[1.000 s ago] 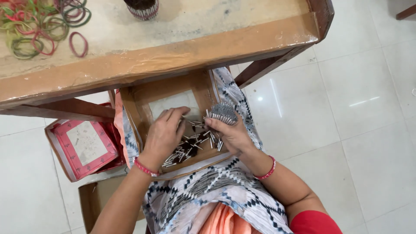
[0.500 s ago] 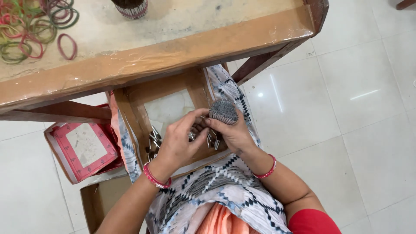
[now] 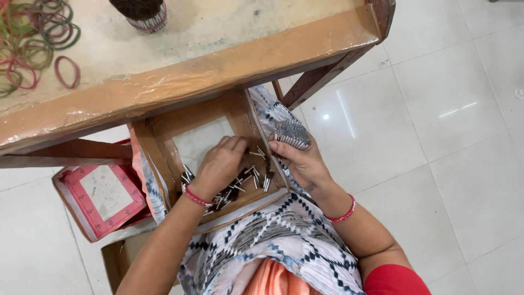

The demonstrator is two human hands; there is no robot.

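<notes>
Right hand [image 3: 303, 164] is sitting just right of the frame's centre, fingers curled around a tight bundle of small silver-tipped sticks [image 3: 293, 134], whose ends are fanning out above the fingertips. Left hand [image 3: 221, 166] is reaching down into the open cardboard box [image 3: 164, 158] at centre frame, fingers bent and pressing among the loose sticks [image 3: 240, 183] scattered on the box floor; whether it is pinching any of them cannot be told from this angle. Both wrists are wearing red bangles, and the box is resting on a black-and-white patterned cloth [image 3: 284, 235] across the person's lap in the lower middle. Across the top of the frame a wooden table [image 3: 218, 60] is carrying coloured rubber bands [image 3: 38, 49] at the upper left and a dark banded bundle [image 3: 143, 13] at the top edge. At lower left a pink-lidded box [image 3: 101, 196] is lying on the white tiled floor [image 3: 436, 136].
</notes>
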